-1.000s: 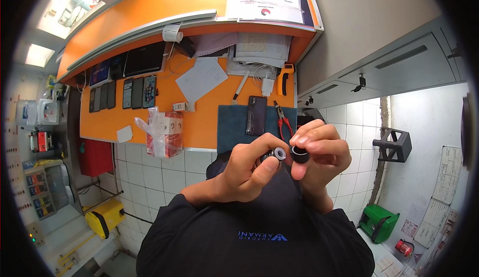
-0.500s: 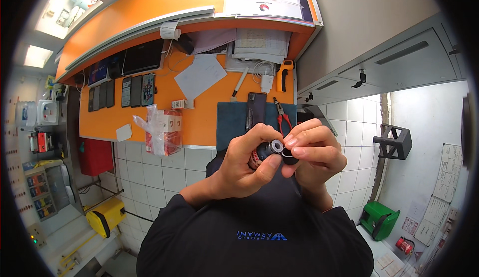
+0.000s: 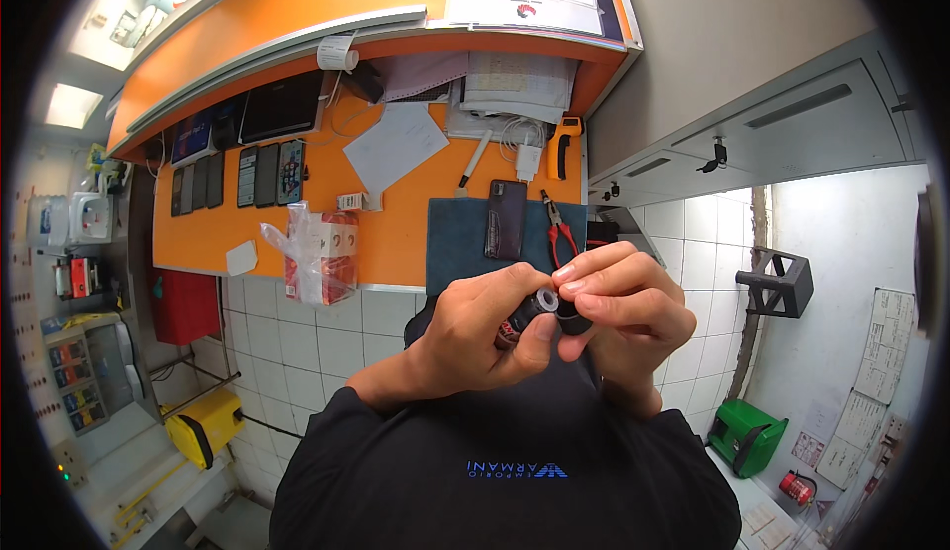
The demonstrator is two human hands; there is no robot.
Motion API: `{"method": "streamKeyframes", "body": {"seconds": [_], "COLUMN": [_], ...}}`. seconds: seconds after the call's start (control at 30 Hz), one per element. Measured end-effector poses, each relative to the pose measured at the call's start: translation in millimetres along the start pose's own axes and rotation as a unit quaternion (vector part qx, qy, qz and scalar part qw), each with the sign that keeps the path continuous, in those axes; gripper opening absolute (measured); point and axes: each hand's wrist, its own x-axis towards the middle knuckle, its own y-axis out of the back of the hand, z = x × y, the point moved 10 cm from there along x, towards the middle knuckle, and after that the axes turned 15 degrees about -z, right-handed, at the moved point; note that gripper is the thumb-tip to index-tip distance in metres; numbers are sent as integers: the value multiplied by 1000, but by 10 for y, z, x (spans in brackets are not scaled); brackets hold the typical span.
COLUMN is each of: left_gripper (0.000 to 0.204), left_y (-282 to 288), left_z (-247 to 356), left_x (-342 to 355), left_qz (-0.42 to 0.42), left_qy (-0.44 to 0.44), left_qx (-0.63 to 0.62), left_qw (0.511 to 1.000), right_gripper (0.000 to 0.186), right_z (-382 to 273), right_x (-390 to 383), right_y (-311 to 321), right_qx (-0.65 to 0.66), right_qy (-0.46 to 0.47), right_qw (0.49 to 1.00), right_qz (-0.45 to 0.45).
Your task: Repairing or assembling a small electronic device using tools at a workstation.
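Observation:
My left hand (image 3: 460,332) is wrapped round a small dark bottle (image 3: 512,332) with red and white print. The bottle is tilted, and its pale round mouth shows uncovered between thumb and forefinger. Right beside that mouth, my right hand (image 3: 638,312) pinches a black cap (image 3: 573,320) in its fingertips. The two hands nearly meet in front of my chest. Just beyond them a blue-grey mat (image 3: 455,243) bears a dark smartphone (image 3: 506,221) and red-handled pliers (image 3: 560,233). My right fingers hide part of the cap.
On the orange desk (image 3: 396,243) lie several phones (image 3: 265,176), a white paper (image 3: 396,146), a plastic-wrapped red box (image 3: 332,258), a white charger (image 3: 528,161) and a yellow-black infrared thermometer (image 3: 564,147). Grey drawers (image 3: 792,124) stand to the right, with a black stool (image 3: 782,285) beyond.
The bottle's mouth has dipped slightly, and the cap has turned so its pale rim no longer shows. Both hands keep their holds close together.

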Motion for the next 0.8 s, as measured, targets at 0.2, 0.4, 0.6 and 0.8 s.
{"method": "streamKeyframes", "body": {"seconds": [0.2, 0.4, 0.6, 0.8], "left_gripper": [21, 21, 20, 26], "left_y": [-17, -53, 1, 11], "left_z": [116, 156, 233, 210], "left_x": [19, -26, -84, 22], "left_qz": [-24, -39, 22, 8], "left_qy": [-37, -32, -69, -71], "left_qx": [44, 45, 12, 4], "left_qw": [998, 998, 997, 997], "right_gripper": [22, 22, 20, 29], "right_z": [7, -77, -116, -165], "right_x": [40, 11, -42, -16], "right_y": [-14, -70, -128, -81], "right_qx": [34, 53, 44, -8], "right_qy": [-83, -68, 17, 41], "right_qw": [995, 996, 999, 999], "right_qz": [-34, -32, 4, 31]}}
